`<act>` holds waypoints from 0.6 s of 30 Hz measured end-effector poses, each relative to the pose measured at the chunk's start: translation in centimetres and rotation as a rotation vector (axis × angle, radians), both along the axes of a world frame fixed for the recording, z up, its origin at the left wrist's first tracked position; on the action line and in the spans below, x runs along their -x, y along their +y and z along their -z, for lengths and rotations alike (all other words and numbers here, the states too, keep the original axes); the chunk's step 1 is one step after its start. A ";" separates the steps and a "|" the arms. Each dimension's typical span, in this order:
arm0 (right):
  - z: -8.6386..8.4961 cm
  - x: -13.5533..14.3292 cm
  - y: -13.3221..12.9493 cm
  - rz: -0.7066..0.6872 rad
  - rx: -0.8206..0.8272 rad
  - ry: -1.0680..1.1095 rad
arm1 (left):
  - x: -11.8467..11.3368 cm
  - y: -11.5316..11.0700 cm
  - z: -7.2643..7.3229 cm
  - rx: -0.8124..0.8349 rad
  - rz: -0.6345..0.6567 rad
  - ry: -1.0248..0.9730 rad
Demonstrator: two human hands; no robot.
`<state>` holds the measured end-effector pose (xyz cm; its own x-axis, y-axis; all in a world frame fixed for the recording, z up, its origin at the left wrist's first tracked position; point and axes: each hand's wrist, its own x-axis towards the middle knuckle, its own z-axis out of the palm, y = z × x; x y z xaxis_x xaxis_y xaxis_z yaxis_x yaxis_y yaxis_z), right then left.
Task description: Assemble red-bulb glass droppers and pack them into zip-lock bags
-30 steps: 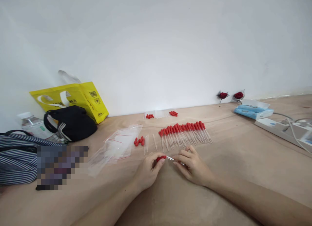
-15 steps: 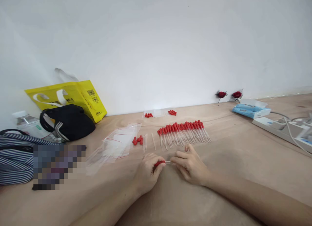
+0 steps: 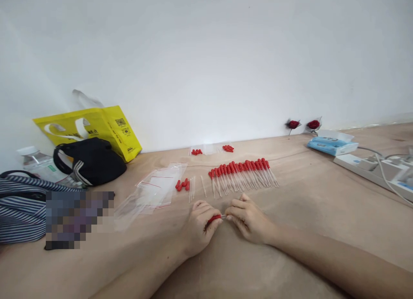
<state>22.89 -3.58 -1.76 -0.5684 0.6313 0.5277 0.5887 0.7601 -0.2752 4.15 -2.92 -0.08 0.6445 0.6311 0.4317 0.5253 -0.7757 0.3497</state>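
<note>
My left hand (image 3: 200, 228) is closed around a red rubber dropper bulb (image 3: 214, 219), whose open end points right. Out of that end runs a thin clear dropper tube (image 3: 223, 216). The fingers of my right hand (image 3: 247, 219) pinch the tube close to the bulb and hide most of its length. Just beyond my hands lies a row of droppers (image 3: 237, 174), red bulbs at the far end and clear tips towards me. Left of the row are a few loose clear tubes (image 3: 192, 189) and several loose red bulbs (image 3: 183, 185).
Clear plastic zip bags (image 3: 155, 189) lie to the left. More red bulbs (image 3: 196, 152) rest by the wall. A yellow bag (image 3: 119, 127), a black cap (image 3: 97, 163) and a bottle (image 3: 35, 163) stand far left. At right are a tissue pack (image 3: 331, 145) and a power strip (image 3: 377, 167).
My hands have come slightly closer together, and less of the clear tube shows between them. My right fingers are curled in more. The rest lies as before.
</note>
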 end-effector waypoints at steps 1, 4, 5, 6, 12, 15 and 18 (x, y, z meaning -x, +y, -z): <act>0.0 0.0 0.1 -0.001 0.015 0.000 | 0.0 0.1 0.0 -0.007 0.001 0.002; -0.3 -0.2 0.4 0.004 0.064 -0.011 | 0.0 0.7 -0.1 -0.035 -0.013 0.021; -0.6 -0.3 0.5 0.002 0.077 -0.024 | 0.1 0.8 -0.2 -0.044 -0.025 0.031; -0.9 -0.4 0.5 0.000 0.084 -0.043 | 0.1 0.9 -0.2 -0.056 -0.038 0.041; -2.3 -1.0 -0.3 0.039 0.035 -0.153 | 0.6 0.9 -0.6 -0.143 -0.069 0.077; -2.3 -1.9 0.4 0.105 0.056 -0.046 | 1.4 1.3 -0.8 -0.218 -0.163 0.058; -2.2 -3.2 2.6 0.343 0.128 0.215 | 2.8 2.3 -1.0 -0.287 -0.373 0.022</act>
